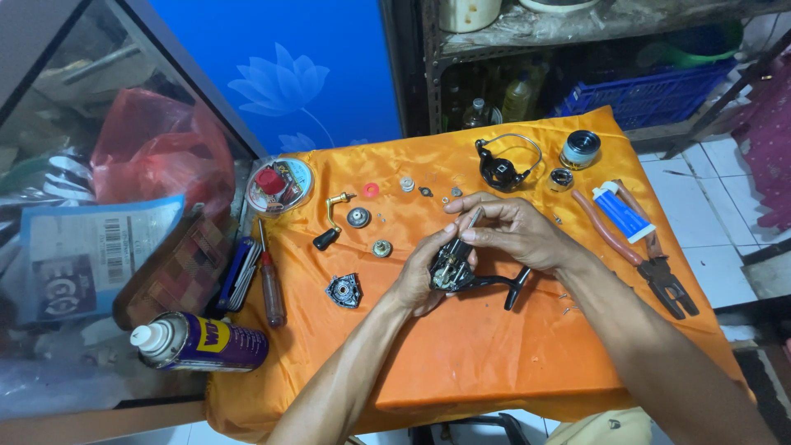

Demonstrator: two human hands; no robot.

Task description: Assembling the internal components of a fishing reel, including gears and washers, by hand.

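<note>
My left hand (pixel 418 276) grips a black fishing reel body (pixel 455 272) over the orange cloth (pixel 461 354), its foot pointing right. My right hand (pixel 515 229) reaches over it from the right, pinching a thin metal tool (pixel 475 217) with its tip at the reel body's top. Loose reel parts lie on the cloth to the left: a gold crank handle with a black knob (pixel 331 221), a round gear (pixel 358 217), a small brass gear (pixel 381 248), a black side plate (pixel 344 290), a red washer (pixel 371 190).
A black rotor with bail wire (pixel 503 169), a spool (pixel 580 149), a blue-and-white tube (pixel 623 213) and red-handled pliers (pixel 651 259) lie at the back right. A spray can (pixel 198 340), red-handled screwdriver (pixel 270 284), folding key set (pixel 240 270) and round tin (pixel 279 185) sit left.
</note>
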